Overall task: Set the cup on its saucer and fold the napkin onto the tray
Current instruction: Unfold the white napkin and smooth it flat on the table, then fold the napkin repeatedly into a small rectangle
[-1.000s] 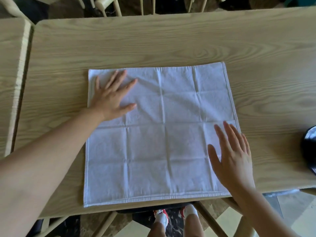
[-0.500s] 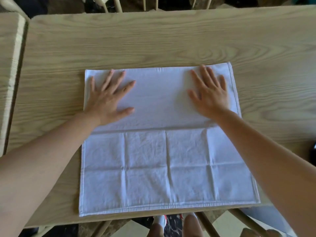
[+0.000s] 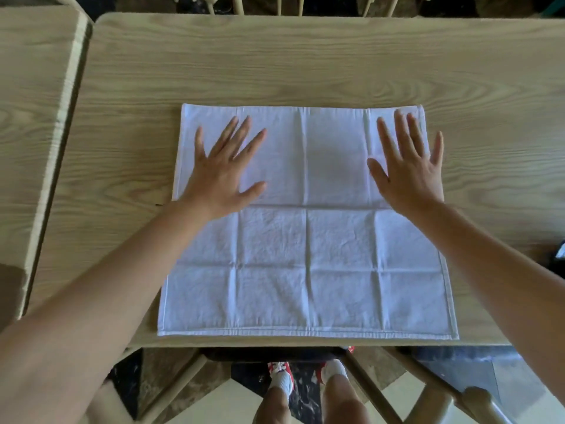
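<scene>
A white cloth napkin [image 3: 305, 255] lies spread flat on the wooden table [image 3: 305, 65], creased into squares, its near edge at the table's front edge. My left hand [image 3: 223, 172] rests palm down with fingers spread on the napkin's far left part. My right hand [image 3: 409, 166] lies palm down with fingers spread on its far right part. Neither hand holds anything. The cup, saucer and tray are out of view, apart from a dark object [image 3: 558, 255] cut off at the right edge.
A second wooden table [image 3: 33, 117] adjoins on the left with a narrow gap between. Chair backs [image 3: 260, 3] stand beyond the far edge. A chair frame [image 3: 428, 393] and my legs and shoes show below the front edge.
My right hand moved from the napkin's near right corner up to its far right part and now presses flat. The left hand stayed on the far left. The view shifted slightly.
</scene>
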`<action>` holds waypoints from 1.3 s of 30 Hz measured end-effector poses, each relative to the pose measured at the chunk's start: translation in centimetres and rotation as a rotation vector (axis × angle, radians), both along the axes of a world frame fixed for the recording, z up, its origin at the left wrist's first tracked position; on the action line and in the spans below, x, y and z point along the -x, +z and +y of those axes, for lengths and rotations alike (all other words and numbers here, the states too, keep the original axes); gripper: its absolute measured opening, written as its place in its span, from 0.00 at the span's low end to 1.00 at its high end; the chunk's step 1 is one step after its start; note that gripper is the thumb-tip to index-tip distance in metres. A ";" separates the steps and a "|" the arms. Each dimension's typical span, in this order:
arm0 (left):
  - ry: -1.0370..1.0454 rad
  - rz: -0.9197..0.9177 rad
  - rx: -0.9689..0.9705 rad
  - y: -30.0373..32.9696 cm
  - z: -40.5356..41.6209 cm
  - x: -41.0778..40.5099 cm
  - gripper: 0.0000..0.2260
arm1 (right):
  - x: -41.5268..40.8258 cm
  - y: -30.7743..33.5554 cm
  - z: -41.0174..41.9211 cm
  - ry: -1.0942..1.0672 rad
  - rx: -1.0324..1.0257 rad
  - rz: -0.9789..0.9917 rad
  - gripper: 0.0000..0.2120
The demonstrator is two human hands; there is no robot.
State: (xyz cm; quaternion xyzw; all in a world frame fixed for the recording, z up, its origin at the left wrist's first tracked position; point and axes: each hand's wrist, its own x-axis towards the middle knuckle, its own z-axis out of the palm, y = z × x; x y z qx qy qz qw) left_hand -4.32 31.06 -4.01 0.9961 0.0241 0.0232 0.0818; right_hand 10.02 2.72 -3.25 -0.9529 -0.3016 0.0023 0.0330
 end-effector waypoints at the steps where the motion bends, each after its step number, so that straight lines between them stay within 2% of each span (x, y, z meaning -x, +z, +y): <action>1: 0.000 -0.039 0.027 0.3 -1.4 1.7 0.33 | 1.9 0.5 -0.5 0.051 -0.038 0.000 0.28; 3: -0.009 -0.039 0.057 0.4 -4.3 5.9 0.30 | 6.2 0.8 -2.1 0.153 -0.047 0.018 0.28; 6: -0.008 0.097 0.055 -0.8 -7.2 11.8 0.28 | 11.7 -0.6 -5.0 0.269 0.051 0.091 0.27; 9: -0.009 0.182 0.004 -1.6 -7.9 15.1 0.30 | 15.1 -1.9 -7.6 0.276 0.105 0.159 0.29; 14: -0.009 0.242 -0.018 -1.0 -8.5 16.1 0.29 | 16.5 -1.1 -8.4 0.238 0.133 0.203 0.30; 18: 0.013 0.152 0.041 0.5 -8.6 16.7 0.31 | 16.6 -0.1 -9.1 0.293 0.091 0.205 0.32; 21: -0.120 0.050 0.070 1.1 -9.4 19.4 0.34 | 17.5 0.1 -11.1 0.447 0.100 0.157 0.35; 23: -0.191 0.049 0.059 0.8 -9.4 21.4 0.30 | 18.2 0.0 -12.6 0.513 0.058 0.132 0.32; 26: -0.225 0.013 0.019 0.5 -8.5 22.7 0.17 | 18.4 -0.2 -14.4 0.544 -0.043 0.075 0.24; 29: -0.249 -0.005 0.029 0.8 -7.8 22.6 0.09 | 17.9 0.0 -15.1 0.557 -0.114 0.119 0.19; 32: -0.262 0.094 0.149 1.6 -6.9 22.2 0.13 | 17.1 1.3 -14.8 0.537 -0.189 0.196 0.09; 34: -0.201 0.204 0.299 2.8 -6.0 21.4 0.16 | 16.5 2.2 -14.5 0.490 -0.215 0.252 0.09; 37: -0.016 0.329 0.448 4.7 -5.3 19.9 0.09 | 15.8 3.5 -14.1 0.336 -0.209 0.404 0.09; 39: 0.067 0.424 0.488 5.6 -5.1 19.4 0.05 | 15.5 4.7 -13.8 0.242 -0.120 0.551 0.10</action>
